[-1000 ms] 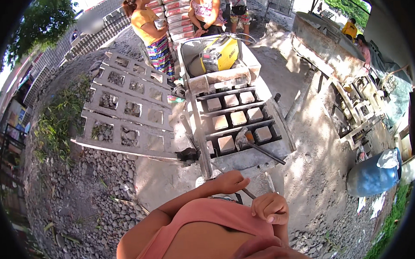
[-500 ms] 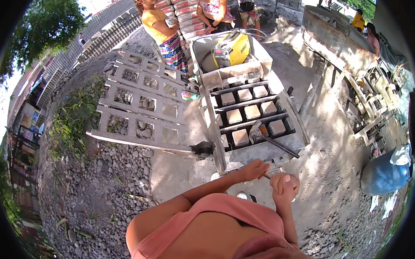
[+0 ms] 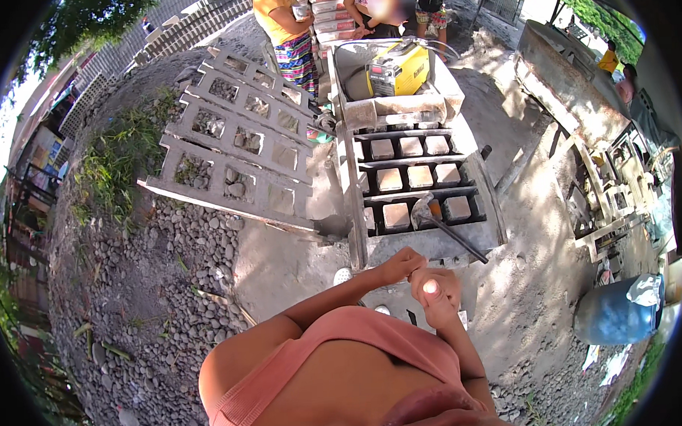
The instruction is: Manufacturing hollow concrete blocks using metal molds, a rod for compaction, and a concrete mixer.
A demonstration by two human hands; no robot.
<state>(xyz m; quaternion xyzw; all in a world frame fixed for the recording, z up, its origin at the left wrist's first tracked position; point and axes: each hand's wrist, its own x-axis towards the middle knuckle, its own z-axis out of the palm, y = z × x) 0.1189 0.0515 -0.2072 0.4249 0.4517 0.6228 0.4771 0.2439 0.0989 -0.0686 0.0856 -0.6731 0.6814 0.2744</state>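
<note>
In the head view, here's the left hand (image 3: 401, 266), fingers curled into a fist, right up against the right hand (image 3: 438, 287), which is curled closed too (whether either one has hold of anything, I can't tell). And there's the hammer (image 3: 460, 240), lying across the near end of the grey frame (image 3: 384, 250), its head among the square blocks (image 3: 397, 215), its dark handle poking out over the near edge. It looks heavy at the head, stiff all along, hardly fragile; the handle's free end seems the place to grip, though dust might make it slick. That end sits ahead and to the right of the right hand, near but apart; the head lies farther forward, beyond both hands.
</note>
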